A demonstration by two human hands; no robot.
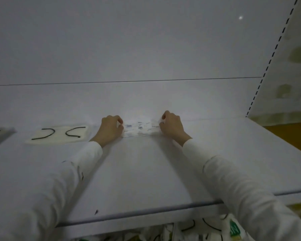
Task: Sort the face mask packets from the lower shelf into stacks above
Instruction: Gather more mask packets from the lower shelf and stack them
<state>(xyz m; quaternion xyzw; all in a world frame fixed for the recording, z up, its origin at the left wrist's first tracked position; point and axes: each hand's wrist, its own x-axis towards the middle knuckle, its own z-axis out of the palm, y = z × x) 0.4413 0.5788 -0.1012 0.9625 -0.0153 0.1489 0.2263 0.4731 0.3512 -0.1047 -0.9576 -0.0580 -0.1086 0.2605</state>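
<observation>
A stack of white mask packets with blue-grey print (140, 129) lies far back on the upper white shelf (146, 171). My left hand (110, 128) pinches the stack's left end and my right hand (171, 125) pinches its right end, both with curled fingers. To the left lies a cream packet with black ear loops (58, 134). Another packet (0, 134) is partly cut off at the left edge. Below the shelf's front lip, loose packets (198, 228) on the lower shelf show partly.
The shelf's front edge (146, 213) runs across the bottom. A slotted upright (271, 58) stands at the right, with a pale patterned surface (294, 66) beyond it. The white back panel (129, 49) rises just behind the stack.
</observation>
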